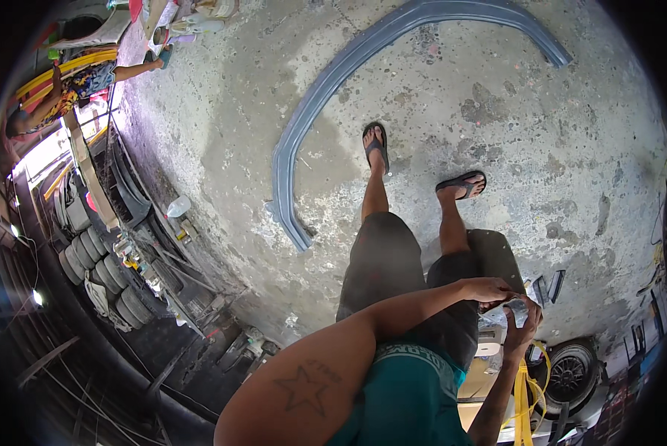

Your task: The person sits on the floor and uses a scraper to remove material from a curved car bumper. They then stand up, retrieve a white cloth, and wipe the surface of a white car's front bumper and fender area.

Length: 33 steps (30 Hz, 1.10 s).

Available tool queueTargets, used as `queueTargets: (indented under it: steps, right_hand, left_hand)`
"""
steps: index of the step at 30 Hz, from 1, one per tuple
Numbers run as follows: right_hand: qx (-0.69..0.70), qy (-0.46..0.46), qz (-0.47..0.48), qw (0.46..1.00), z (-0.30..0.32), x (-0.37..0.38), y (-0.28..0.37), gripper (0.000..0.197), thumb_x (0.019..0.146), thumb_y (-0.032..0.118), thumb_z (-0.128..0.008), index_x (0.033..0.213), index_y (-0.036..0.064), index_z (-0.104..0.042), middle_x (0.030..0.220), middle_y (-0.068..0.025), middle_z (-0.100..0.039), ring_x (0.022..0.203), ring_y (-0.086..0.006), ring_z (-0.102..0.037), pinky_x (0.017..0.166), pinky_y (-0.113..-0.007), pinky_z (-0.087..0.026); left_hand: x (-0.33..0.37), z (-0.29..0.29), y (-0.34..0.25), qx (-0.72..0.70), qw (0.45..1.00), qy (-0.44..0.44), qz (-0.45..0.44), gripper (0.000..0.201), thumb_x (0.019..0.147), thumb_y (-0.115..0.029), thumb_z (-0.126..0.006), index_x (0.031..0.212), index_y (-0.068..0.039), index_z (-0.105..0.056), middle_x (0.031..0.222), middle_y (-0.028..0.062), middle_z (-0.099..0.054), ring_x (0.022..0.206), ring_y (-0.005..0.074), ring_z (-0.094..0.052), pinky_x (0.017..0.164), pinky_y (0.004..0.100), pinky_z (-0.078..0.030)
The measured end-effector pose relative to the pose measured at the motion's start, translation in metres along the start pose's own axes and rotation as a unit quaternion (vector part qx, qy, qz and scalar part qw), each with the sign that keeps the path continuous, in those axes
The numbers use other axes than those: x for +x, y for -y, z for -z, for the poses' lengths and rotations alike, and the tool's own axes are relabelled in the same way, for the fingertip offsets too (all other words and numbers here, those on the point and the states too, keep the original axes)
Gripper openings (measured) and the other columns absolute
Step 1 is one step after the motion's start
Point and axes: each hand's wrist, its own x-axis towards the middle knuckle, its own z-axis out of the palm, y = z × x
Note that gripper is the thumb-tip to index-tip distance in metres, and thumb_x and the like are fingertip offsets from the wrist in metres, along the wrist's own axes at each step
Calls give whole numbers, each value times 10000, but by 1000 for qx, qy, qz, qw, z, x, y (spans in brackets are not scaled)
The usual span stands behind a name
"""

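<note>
My hands are together at the right, beside my dark shorts. My left hand (491, 290) reaches across my body, its fingers closed in a pinch against a small greyish, partly see-through object (515, 306). Around the other side of this object curl the fingers and thumb of my right hand (525, 327). What kind of object it is I cannot make out, as the fingers cover much of it. On the concrete floor ahead lies a long, curved blue-grey arch-shaped panel (283, 167), apart from both hands.
Yellow straps (523, 405) hang beside a wheel with a tyre (571, 369) at lower right. Dark flat pieces (555, 285) lie near my right hand. Stacked grey rolls (118, 282) and clutter line the left side. Another person (69, 93) is at upper left.
</note>
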Motion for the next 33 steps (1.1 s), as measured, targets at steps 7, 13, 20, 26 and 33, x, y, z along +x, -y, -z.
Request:
queueTargets:
  steps: [7,13,20,26,33]
  right_hand:
    - [5,-10,23,1000,-1,-1,-9,463,752,218,-770,1143,56,-581,1113,-111,-600,1106,-328,-510,978,-447,-370]
    - [4,-21,30,999,2,-2,-9,463,754,223,-764,1138,48,-571,1113,-117,-603,1091,-333,-511,978,-447,-365]
    - [12,-45,46,998,1,-2,-12,453,739,206,-773,1124,61,-584,1088,-111,-604,1070,-329,-511,967,-449,-362]
    - [8,-40,-6,999,6,-1,-2,457,685,122,-801,1101,70,-619,1076,-118,-588,1076,-341,-491,954,-443,-378]
    - [25,-52,-15,998,6,-2,-1,462,658,152,-808,1081,93,-632,1052,-115,-596,1076,-349,-484,958,-451,-369]
  left_hand:
    - [2,-4,-10,-20,1000,-4,-6,281,967,-182,-474,1173,-32,-592,642,-10,-530,512,75,-510,435,239,-403]
    - [6,2,9,-184,981,53,16,264,971,-188,-489,1122,4,-592,664,-15,-539,506,66,-491,451,225,-396]
    - [5,-4,-13,-29,999,23,4,303,995,-249,-485,1146,-14,-603,658,-18,-519,494,68,-480,458,233,-400]
    - [6,-2,-7,-14,999,20,-25,222,1002,-225,-489,1018,-38,-606,717,-39,-528,571,43,-510,507,218,-422]
    - [-2,-3,-20,-138,990,14,-15,212,987,-226,-535,978,-29,-611,709,-35,-529,576,44,-500,524,208,-413]
